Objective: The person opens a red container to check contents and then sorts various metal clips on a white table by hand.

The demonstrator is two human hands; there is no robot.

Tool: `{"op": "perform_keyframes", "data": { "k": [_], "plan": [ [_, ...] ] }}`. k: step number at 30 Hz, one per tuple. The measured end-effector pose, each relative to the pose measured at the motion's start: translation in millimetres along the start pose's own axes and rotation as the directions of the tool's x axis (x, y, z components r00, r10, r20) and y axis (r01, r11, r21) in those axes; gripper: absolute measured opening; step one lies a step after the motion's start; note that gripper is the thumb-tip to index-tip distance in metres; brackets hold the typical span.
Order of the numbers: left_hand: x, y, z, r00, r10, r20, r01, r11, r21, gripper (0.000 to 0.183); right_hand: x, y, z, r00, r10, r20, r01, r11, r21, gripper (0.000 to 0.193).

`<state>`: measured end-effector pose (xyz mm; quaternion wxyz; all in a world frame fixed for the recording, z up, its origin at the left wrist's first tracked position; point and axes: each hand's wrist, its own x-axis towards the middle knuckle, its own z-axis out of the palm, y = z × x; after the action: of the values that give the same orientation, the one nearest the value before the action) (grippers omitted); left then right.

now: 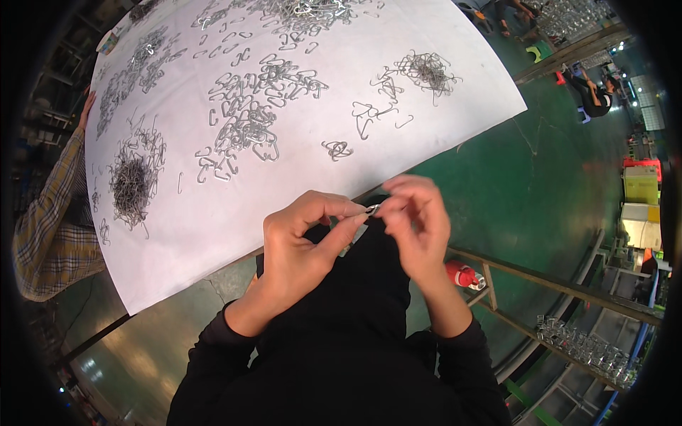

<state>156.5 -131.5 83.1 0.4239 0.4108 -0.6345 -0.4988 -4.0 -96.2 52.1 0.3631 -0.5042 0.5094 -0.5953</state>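
Observation:
My left hand [305, 231] pinches a small shiny metal clip [371, 209] between thumb and forefinger, just off the table's near edge and above my lap. Most of the clip is hidden by the fingertips, so its full shape does not show. Close against its right end is my right hand [419, 224], fingers bent and smeared by motion; whether they grip the clip I cannot tell. On the white-covered table [277, 192] ahead lie many loose C-shaped metal hooks [249, 128]. Thin bent wire pieces [430, 71] form a heap at the right, with a small tangle [337, 149] nearer me.
A darker heap of wire pieces [133, 184] lies at the table's left, more hooks [302, 11] at the far side. Another person's plaid sleeve [60, 192] reaches the left edge. A red bottle [462, 273] stands low at right, near a wooden rail [554, 284]. Someone sits farther off [597, 99].

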Motion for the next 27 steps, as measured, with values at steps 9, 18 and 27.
{"op": "perform_keyframes", "data": {
  "k": [9,18,27],
  "plan": [
    [-0.9,-0.8,0.1,0.996,-0.076,0.050,0.077,0.996,-0.032,0.008,154.2,117.0,-71.1,0.997,0.082,-0.017,-0.072,0.734,-0.675,0.012],
    [-6.6,-10.5,-6.8,0.998,-0.055,0.010,0.055,0.997,-0.049,0.008,202.3,114.9,-55.1,0.975,0.145,0.171,0.106,0.374,-0.921,0.012],
    [-6.5,-13.7,-9.3,0.999,-0.048,0.020,0.048,0.999,-0.011,0.005,139.1,39.9,-37.9,0.917,0.397,0.030,-0.381,0.897,-0.225,0.010]
  ]
}}
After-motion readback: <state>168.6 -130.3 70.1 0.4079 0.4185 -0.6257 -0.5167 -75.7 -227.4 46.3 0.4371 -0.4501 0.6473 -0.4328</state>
